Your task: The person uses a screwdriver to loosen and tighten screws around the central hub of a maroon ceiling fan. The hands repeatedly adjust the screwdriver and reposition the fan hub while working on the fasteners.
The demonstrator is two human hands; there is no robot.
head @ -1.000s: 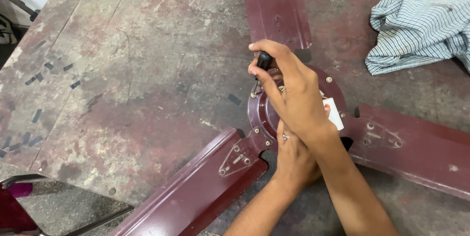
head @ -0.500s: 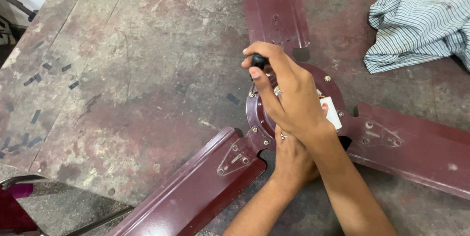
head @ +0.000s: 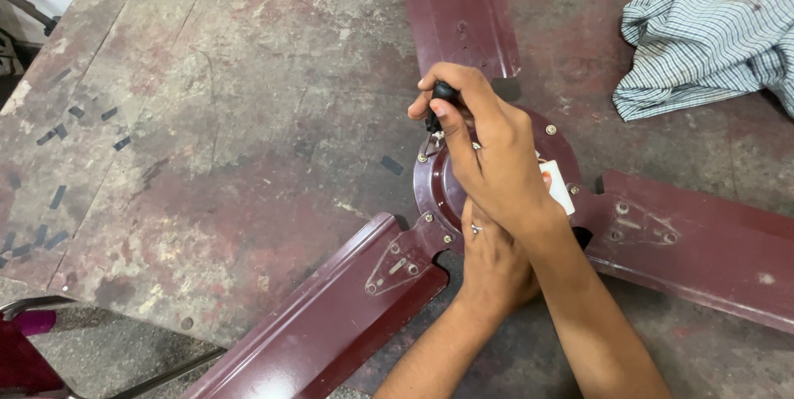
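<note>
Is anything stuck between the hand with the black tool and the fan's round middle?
Nothing visible. The right hand grips the black tool handle directly over the maroon fan hub; the left hand rests below, beside it.

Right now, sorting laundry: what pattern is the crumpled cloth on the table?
Crumpled cloth: white-and-grey-green stripes, head view.

Both forearms are seen bare, with no sleeves in view. A thin ring is worn on a finger of the left hand (head: 495,262).

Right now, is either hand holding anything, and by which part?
The right hand grips a black-handled tool by its handle, tip down at the maroon ceiling fan. The left hand rests on the fan hub.
</note>
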